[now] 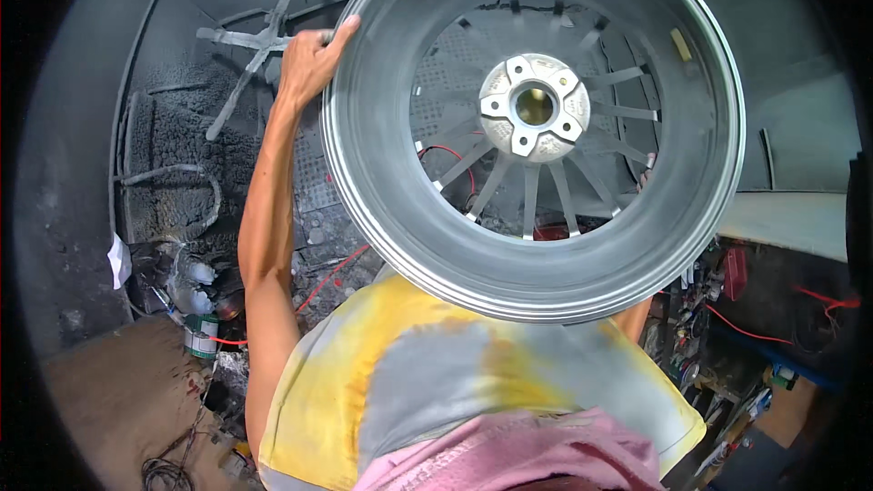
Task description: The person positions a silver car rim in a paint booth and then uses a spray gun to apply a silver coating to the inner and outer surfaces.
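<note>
A large silver-grey wheel rim, seen from its open barrel side with a bolt hub and thin spokes, fills the upper middle and right of the view. My left hand grips its upper left edge, thumb on the lip and fingers curled behind it. My right hand shows only as a few fingertips through the spokes at the right, holding the rim from behind; my right forearm appears below it.
A cross-shaped grey stand is at the upper left. Below are a tin can, red hoses, coiled black cable and brown sheeting. Cluttered shelving with a red container stands at the lower right, under a pale ledge.
</note>
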Demonstrator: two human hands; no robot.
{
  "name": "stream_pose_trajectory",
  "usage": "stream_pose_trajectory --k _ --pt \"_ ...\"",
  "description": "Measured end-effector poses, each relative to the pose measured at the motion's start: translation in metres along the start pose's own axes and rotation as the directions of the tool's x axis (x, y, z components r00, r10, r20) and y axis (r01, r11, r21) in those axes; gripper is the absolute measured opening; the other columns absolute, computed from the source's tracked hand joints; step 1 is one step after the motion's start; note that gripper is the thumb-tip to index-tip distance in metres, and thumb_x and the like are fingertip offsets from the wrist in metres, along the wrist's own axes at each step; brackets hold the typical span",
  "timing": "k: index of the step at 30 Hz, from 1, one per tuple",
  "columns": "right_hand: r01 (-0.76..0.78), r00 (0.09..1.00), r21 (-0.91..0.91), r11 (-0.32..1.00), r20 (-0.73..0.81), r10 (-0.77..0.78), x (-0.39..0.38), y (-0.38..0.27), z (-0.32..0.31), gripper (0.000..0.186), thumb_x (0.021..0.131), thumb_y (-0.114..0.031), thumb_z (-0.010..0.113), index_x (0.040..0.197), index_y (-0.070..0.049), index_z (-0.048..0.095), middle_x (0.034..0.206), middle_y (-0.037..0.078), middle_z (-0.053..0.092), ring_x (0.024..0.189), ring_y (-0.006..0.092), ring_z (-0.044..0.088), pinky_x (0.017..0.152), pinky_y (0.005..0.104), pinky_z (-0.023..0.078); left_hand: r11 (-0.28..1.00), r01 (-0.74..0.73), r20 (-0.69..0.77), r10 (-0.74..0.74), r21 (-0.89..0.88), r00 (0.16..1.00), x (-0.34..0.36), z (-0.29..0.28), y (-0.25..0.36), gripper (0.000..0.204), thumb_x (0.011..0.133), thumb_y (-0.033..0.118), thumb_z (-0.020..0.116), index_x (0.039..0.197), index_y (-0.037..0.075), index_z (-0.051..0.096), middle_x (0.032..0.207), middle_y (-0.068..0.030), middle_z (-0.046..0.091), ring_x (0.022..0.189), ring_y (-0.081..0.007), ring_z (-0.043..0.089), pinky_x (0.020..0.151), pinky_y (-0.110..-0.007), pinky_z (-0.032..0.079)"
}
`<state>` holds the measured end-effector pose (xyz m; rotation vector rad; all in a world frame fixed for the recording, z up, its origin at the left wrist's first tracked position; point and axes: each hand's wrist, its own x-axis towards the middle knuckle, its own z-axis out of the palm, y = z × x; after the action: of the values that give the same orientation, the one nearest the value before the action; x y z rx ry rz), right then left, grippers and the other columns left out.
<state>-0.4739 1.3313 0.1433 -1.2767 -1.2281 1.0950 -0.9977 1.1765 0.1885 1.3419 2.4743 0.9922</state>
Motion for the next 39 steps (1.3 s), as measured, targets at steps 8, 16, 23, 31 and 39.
stream_pose_trajectory --k 8,16,23,31,39 --pt "-0.058 0.995 -0.026 0.998 -0.086 0.055 0.063 0.052 -0.054 0.044 0.104 -0.038 0.054 0.117 0.002 0.067 0.1 0.01 0.067 0.089 0.021 0.063 0.076 0.0357 0.051 0.991 -0.126 -0.008 0.125 -0.04 0.992 0.081 0.036 0.117 0.074 0.093 0.067 0.059 0.069 -0.001 0.073 0.051 -0.007 0.054 0.053 -0.0181 0.056 0.061 -0.038 0.048" --pt "-0.112 0.982 0.014 0.994 -0.152 0.113 0.081 0.114 -0.072 0.045 0.104 -0.039 0.055 0.118 0.003 0.067 0.102 0.013 0.069 0.09 0.0257 0.065 0.078 0.0388 0.052 0.998 -0.057 0.091 0.055 0.025 0.994 0.111 0.061 0.155 0.068 0.093 0.064 0.061 0.095 0.0 0.081 0.072 -0.0156 0.073 0.074 -0.025 0.073 0.076 -0.038 0.055" --pt "-0.168 0.978 -0.005 0.986 -0.128 0.166 0.077 0.147 -0.069 0.047 0.103 -0.04 0.055 0.118 0.003 0.067 0.103 0.016 0.07 0.092 0.0299 0.067 0.08 0.0415 0.052 0.996 -0.053 0.108 0.044 0.079 0.993 0.121 0.082 0.144 0.069 0.093 0.064 0.061 0.087 -0.001 0.08 0.061 -0.0131 0.066 0.066 -0.023 0.068 0.072 -0.039 0.052" --pt "-0.197 0.977 -0.067 0.978 -0.1 0.19 0.067 0.179 -0.053 0.049 0.103 -0.041 0.056 0.119 0.003 0.067 0.105 0.019 0.072 0.093 0.0346 0.068 0.082 0.0447 0.053 0.987 -0.138 0.123 0.127 0.082 0.984 0.138 0.091 0.137 0.072 0.094 0.064 0.061 0.084 -0.005 0.076 0.055 -0.0113 0.057 0.062 -0.0223 0.062 0.069 -0.039 0.05" --pt "-0.23 0.968 -0.279 0.932 -0.168 0.188 0.011 0.244 -0.102 0.051 0.102 -0.043 0.056 0.12 0.004 0.067 0.106 0.022 0.073 0.095 0.0393 0.07 0.084 0.0478 0.053 0.923 0.063 0.119 -0.019 -0.38 0.993 0.139 0.121 0.107 0.065 0.101 0.055 0.06 0.066 0.0 0.059 0.061 -0.0004 0.052 0.059 -0.0128 0.045 0.059 -0.034 0.04"
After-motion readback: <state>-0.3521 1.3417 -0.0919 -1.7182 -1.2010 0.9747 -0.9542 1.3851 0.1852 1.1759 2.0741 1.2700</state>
